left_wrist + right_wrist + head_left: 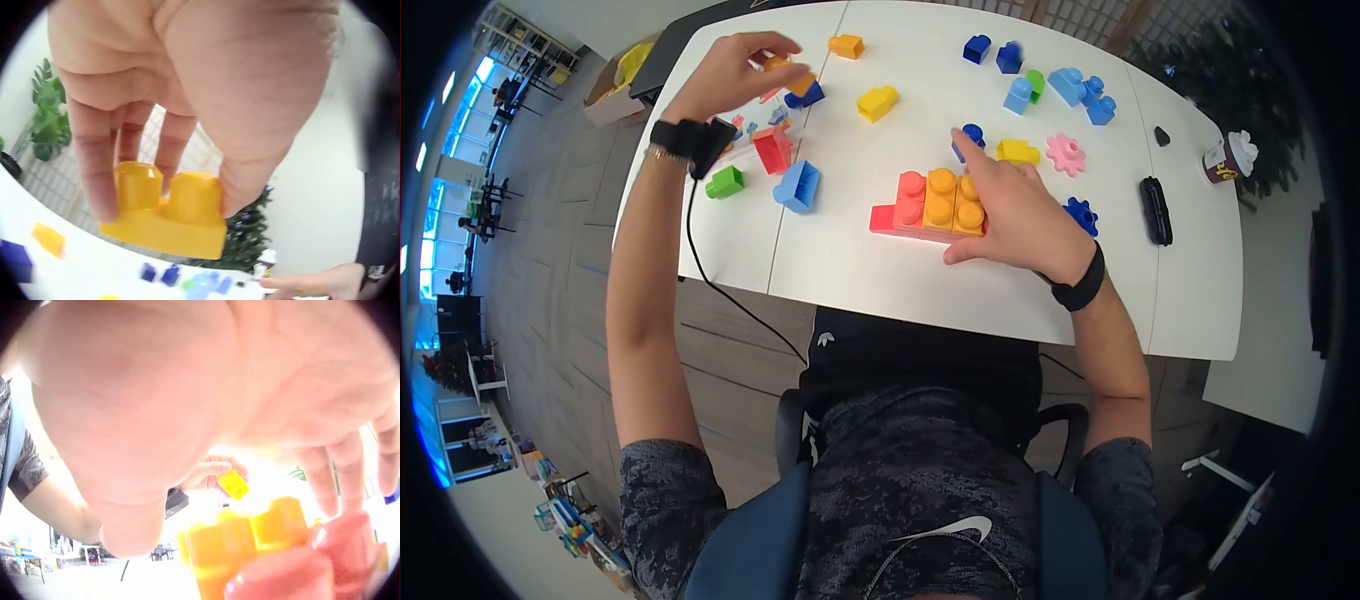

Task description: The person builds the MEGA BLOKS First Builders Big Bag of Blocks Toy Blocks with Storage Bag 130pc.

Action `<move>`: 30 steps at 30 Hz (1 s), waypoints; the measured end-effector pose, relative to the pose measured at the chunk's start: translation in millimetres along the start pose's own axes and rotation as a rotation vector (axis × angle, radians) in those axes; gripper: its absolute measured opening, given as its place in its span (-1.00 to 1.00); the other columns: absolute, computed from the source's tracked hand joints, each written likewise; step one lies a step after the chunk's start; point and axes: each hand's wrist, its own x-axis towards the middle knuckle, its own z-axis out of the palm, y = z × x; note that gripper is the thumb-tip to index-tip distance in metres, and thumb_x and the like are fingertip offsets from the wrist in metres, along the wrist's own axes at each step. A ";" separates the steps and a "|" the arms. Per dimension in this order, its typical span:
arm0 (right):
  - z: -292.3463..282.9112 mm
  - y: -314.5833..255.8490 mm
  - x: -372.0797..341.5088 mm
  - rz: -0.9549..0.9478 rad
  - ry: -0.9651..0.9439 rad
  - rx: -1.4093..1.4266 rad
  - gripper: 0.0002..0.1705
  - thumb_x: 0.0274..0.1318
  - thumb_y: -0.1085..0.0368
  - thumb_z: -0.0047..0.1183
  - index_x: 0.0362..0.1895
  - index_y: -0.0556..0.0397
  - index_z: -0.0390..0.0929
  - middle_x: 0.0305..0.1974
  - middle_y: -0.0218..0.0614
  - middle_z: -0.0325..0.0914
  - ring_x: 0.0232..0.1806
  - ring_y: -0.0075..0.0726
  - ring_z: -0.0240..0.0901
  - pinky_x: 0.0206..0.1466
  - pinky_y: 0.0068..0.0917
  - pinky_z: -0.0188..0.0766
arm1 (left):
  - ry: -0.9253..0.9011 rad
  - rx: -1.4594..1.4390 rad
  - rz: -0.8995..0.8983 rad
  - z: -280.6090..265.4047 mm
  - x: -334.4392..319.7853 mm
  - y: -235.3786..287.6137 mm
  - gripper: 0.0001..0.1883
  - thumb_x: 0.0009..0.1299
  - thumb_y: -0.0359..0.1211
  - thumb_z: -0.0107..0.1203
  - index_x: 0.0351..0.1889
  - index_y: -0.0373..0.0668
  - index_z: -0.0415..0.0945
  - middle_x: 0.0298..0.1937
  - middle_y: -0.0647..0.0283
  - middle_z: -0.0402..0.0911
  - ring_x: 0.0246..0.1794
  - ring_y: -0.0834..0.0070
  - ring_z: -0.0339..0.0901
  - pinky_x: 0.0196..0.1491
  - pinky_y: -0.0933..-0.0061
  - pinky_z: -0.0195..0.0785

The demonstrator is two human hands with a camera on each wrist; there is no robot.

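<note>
My left hand [725, 78], raised over the back left of the table, pinches an orange toy building block [165, 234] between thumb and fingers; two studs face the palm. Spread around the right end of a built stack of blocks [938, 200] is my right hand [1035, 220], its thumb at the near side and its fingers reaching past the far side. The stack has pink studs on the left, orange studs on the right and a low pink step at its left end. Below the left hand are a dark blue block [808, 96] and a red block [773, 150].
Left of the stack lie light blue [798, 187] and green [725, 183] blocks. Yellow [878, 103] and orange [846, 46] ones sit farther back. Several blue blocks [1068, 86] and a pink gear [1066, 154] are at the back right. A black case [1156, 211] and a cup [1226, 160] stand right.
</note>
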 end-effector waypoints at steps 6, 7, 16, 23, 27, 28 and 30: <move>-24.8 -31.3 4.4 -0.133 0.483 0.159 0.11 -0.04 -0.05 0.63 0.49 0.17 0.34 0.08 0.03 0.65 0.21 0.07 0.63 0.21 -0.17 0.60 | 0.303 -0.343 0.276 4.1 -36.0 148.4 -0.58 0.36 -0.17 0.52 0.02 -0.22 0.67 0.00 0.25 0.77 -0.19 0.49 0.74 -0.16 0.55 0.62; -27.1 -33.9 6.3 -0.178 0.576 0.164 -0.04 0.02 0.02 0.60 0.40 0.18 0.44 0.05 0.01 0.68 0.15 0.04 0.67 0.16 -0.22 0.62 | 0.296 -0.319 0.249 5.6 -40.3 164.8 -0.55 0.29 -0.16 0.56 -0.03 -0.24 0.67 -0.03 0.25 0.78 -0.17 0.48 0.77 -0.17 0.52 0.64; -31.4 -11.0 -9.3 -0.128 0.622 0.221 -0.64 0.24 0.31 0.40 0.05 0.23 0.70 -0.12 -0.04 0.78 -0.10 -0.05 0.76 0.03 -0.35 0.65 | 0.312 -0.406 0.316 49.7 -49.1 183.1 -0.59 0.38 -0.18 0.51 0.05 -0.22 0.72 -0.12 0.12 0.83 -0.16 0.33 0.83 -0.11 0.42 0.72; 2.7 12.7 -15.4 -0.040 0.294 0.421 -0.70 0.28 0.36 0.30 0.04 0.25 0.67 -0.14 0.00 0.77 -0.12 -0.01 0.74 0.04 -0.29 0.63 | 0.167 -0.527 0.282 102.8 -68.8 170.5 -0.68 0.42 -0.48 0.38 0.14 -0.18 0.76 -0.06 0.13 0.84 -0.25 0.34 0.72 -0.12 0.38 0.59; 3.3 19.0 -16.5 -0.065 0.292 0.398 -0.70 0.27 0.37 0.29 0.05 0.23 0.66 -0.15 -0.01 0.76 -0.13 -0.01 0.74 0.02 -0.29 0.63 | 0.177 -0.583 0.239 108.2 -74.1 172.6 -0.69 0.42 -0.46 0.39 0.13 -0.18 0.77 -0.06 0.13 0.84 -0.26 0.37 0.71 -0.11 0.41 0.60; 3.2 21.0 -14.5 -0.067 0.279 0.423 -0.70 0.27 0.37 0.28 0.04 0.23 0.66 -0.15 -0.01 0.76 -0.12 -0.01 0.74 0.03 -0.29 0.63 | 0.147 -0.604 0.213 106.6 -73.3 172.0 -0.69 0.42 -0.45 0.39 0.13 -0.17 0.78 -0.05 0.14 0.84 -0.25 0.39 0.72 -0.10 0.42 0.60; 2.9 22.8 -12.4 -0.071 0.271 0.444 -0.71 0.27 0.38 0.28 0.04 0.23 0.66 -0.15 -0.01 0.76 -0.11 -0.01 0.74 0.03 -0.30 0.63 | 0.121 -0.622 0.193 105.1 -70.8 169.8 -0.68 0.42 -0.44 0.40 0.14 -0.16 0.78 -0.04 0.14 0.85 -0.24 0.41 0.72 -0.08 0.44 0.61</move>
